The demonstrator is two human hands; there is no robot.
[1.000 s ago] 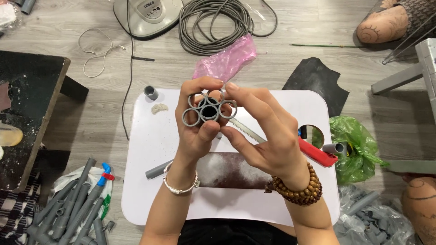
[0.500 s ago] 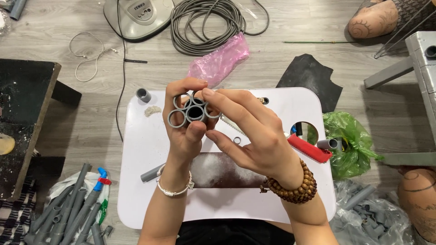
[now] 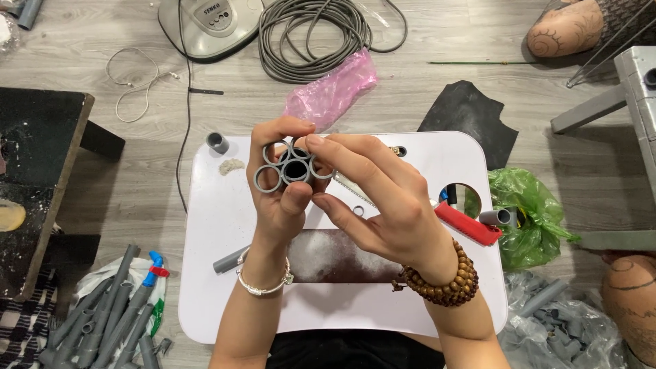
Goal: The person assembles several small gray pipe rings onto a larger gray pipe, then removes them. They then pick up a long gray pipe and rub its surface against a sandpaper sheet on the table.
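A cluster of short grey pipe rings (image 3: 290,169), stuck together like a flower, is held up over a small white table (image 3: 225,225). My left hand (image 3: 277,198) grips it from below, thumb on the lower rings. My right hand (image 3: 376,198) pinches the cluster's upper right side with fingertips. A loose grey pipe ring (image 3: 218,142) stands at the table's far left corner. A longer grey pipe piece (image 3: 229,260) lies on the table beside my left wrist.
A red-handled tool (image 3: 469,223) lies at the table's right. A pink plastic bag (image 3: 333,87), a coiled grey cable (image 3: 311,34), a green bag (image 3: 529,215), a black sheet (image 3: 471,116) and grey pipes (image 3: 102,321) at bottom left lie around the table.
Both hands stay on the pipe ring cluster, which sits slightly further left in view than a second ago. My right fingers have shifted a little along its upper edge.
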